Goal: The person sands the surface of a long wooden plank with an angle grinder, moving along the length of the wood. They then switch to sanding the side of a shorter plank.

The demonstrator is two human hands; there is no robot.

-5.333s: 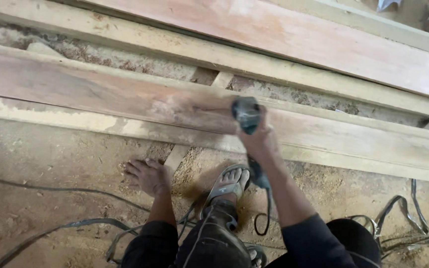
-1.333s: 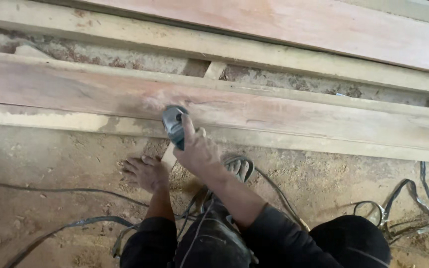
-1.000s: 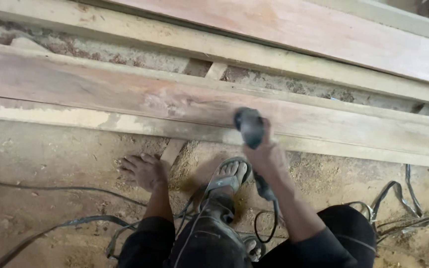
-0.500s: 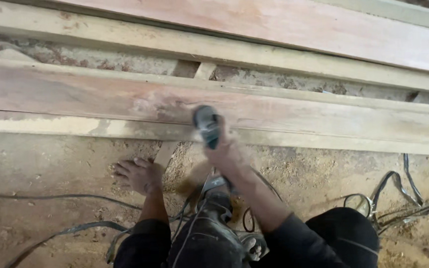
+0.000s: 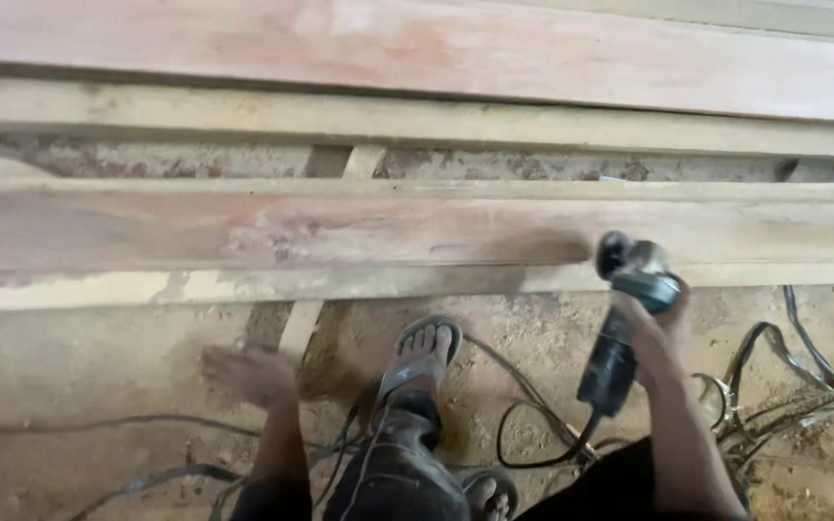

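- My left hand (image 5: pixel 243 371) is flat on the sawdusty floor (image 5: pixel 79 357), fingers spread, holding nothing. It's propping me up, so if it skids on that loose dust I'd tip toward the wood.
- The long reddish plank (image 5: pixel 243 227) lies across the view on a paler strip, with a rougher patch near the middle and a smoother, lighter stretch toward the right. It only seems to rest there, so I reckon a hard sideways push could shift it.
- My sandalled foot (image 5: pixel 422 357) sits just below the plank edge with toes bare. That's the bit I'd worry about if the tool kicked back off the edge.
- The black cord (image 5: pixel 523 425) loops right beside that foot and under my arm. Easy to snag it or drag it toward the disc.
- The angle grinder (image 5: pixel 629 289) is at the near edge of the plank, grey head up top and dark body running down, a bit blurred. Can't tell if the disc is touching wood.
- My right hand (image 5: pixel 658 333) has its grip clamped around the grinder body. One-handed, so a catch could twist it out.
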